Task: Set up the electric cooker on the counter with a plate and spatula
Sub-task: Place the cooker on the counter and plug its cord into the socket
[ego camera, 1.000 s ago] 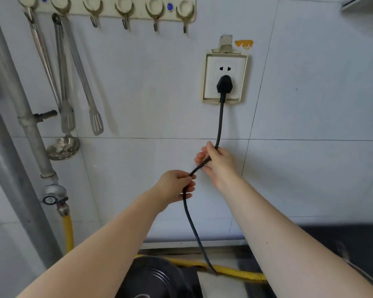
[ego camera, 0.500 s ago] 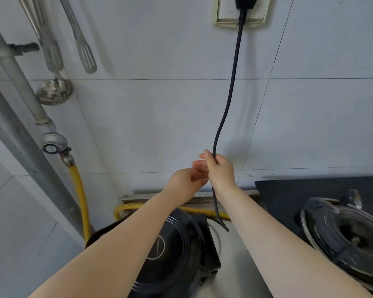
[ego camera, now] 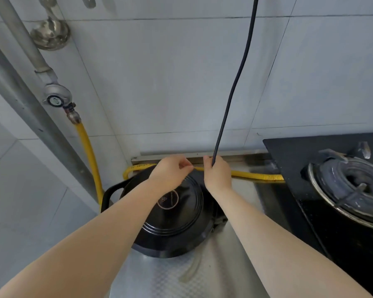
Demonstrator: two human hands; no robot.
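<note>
While the black power cord (ego camera: 230, 97) hangs down the tiled wall (ego camera: 170, 82) from above the frame, your right hand (ego camera: 216, 174) is closed around its lower part. Your left hand (ego camera: 171, 173) sits just beside it, fingers curled; whether it holds the cord, you cannot tell. Both hands hover over the back of the black electric cooker (ego camera: 172, 224), which rests on the steel counter (ego camera: 202, 274), lid on. Behind it lies a yellow gas hose (ego camera: 254, 175); the gas stove (ego camera: 342, 190) stands right.
</note>
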